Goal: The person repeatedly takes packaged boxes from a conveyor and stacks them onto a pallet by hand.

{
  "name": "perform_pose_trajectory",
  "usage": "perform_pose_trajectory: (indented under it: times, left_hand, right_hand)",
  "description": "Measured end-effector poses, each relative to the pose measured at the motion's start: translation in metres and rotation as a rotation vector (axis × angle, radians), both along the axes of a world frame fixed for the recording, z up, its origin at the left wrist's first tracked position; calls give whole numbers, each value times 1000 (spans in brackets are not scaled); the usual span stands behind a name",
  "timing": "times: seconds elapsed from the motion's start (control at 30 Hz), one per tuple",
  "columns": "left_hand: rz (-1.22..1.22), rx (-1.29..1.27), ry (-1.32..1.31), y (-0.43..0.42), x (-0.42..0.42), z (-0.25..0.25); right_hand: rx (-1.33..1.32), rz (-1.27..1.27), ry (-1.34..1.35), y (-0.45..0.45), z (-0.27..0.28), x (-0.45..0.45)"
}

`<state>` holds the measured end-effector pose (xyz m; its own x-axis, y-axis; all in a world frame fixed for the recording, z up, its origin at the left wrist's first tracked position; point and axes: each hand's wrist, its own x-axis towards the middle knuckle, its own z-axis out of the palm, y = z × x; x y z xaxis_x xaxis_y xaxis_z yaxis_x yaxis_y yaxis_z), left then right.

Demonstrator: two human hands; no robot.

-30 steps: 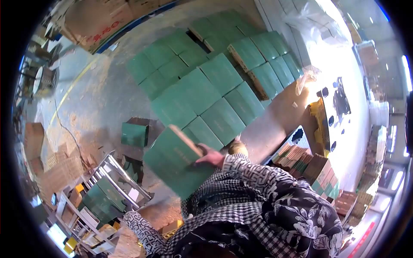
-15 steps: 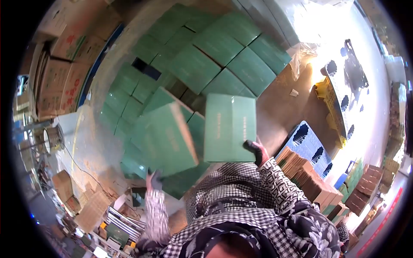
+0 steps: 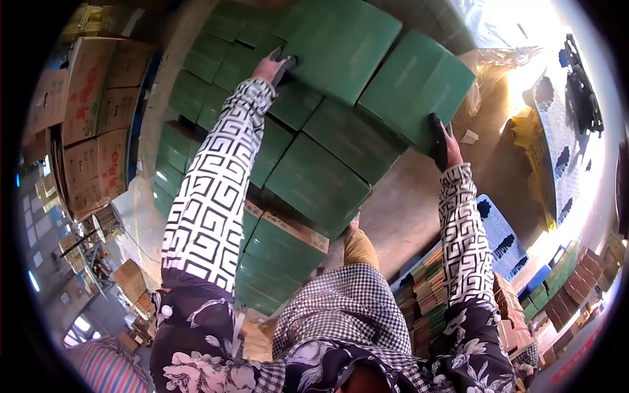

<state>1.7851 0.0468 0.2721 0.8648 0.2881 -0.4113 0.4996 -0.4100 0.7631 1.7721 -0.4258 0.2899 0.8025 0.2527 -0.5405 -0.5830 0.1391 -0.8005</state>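
Observation:
Both my arms reach forward over a stack of green cardboard boxes. My left hand (image 3: 275, 67), in a dark-fingered glove, presses at the near left corner of a large green box (image 3: 344, 49) on top. Against the near right corner of a second green box (image 3: 417, 88) is my right hand (image 3: 445, 144), its dark glove fingers on the cardboard. The two boxes sit side by side with a narrow gap between them. Lower green boxes (image 3: 318, 173) show beneath and nearer to me. Some of my left fingertips are hidden against the box.
Brown printed cartons (image 3: 85, 131) are stacked at the left. On the right, flattened cardboard (image 3: 426, 288) lies near a blue pallet (image 3: 501, 242). Farther right are yellow material (image 3: 531, 157) and clear plastic wrap (image 3: 498, 69). A striped garment (image 3: 108, 367) shows at lower left.
Both hands have moved forward and up with the two green boxes, from near my body to the far part of the stack. The view has shifted, and my arms are now extended.

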Motion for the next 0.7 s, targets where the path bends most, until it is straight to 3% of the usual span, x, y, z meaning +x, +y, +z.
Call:
perform_pose_trajectory:
  times: [0.03,0.1,0.2,0.23,0.3,0.33,0.37,0.43,0.5,0.53,0.6,0.63,0.7]
  left_hand:
    - [38,54,23,-1,-1,-6]
    - [119,161,75,-2,-7,-7]
    - [236,347,144,5,-16,13]
    - [269,415,158,9,-15,13]
    - [383,787,34,57,-31,-13]
    - [271,793,-10,83,-42,-23]
    - [182,1004,226,94,-46,-25]
    - [-11,991,298,164,-73,-81]
    - [-30,759,284,190,-78,-119]
    - [-35,641,279,202,-84,-136]
    - [-32,460,167,180,-80,-118]
    - [-2,448,143,170,-82,-113]
    - [-1,544,147,177,-85,-124]
  right_hand:
    - [40,-24,183,3,-4,6]
    - [82,101,204,-8,-11,13]
    - [-19,181,264,4,25,6]
    - [-53,134,224,-3,11,2]
    - [-123,35,138,-24,-21,-7]
    - [-196,-87,136,-19,-12,-18]
    - [-272,-209,130,-12,-3,-31]
    - [-273,-181,143,-8,-15,-91]
    - [-328,-119,289,16,-29,-142]
    - [-334,-51,199,32,-39,-156]
    - [-346,68,13,65,-58,-183]
    - [-200,-20,-57,83,-66,-185]
    - [-528,11,-183,92,-74,-181]
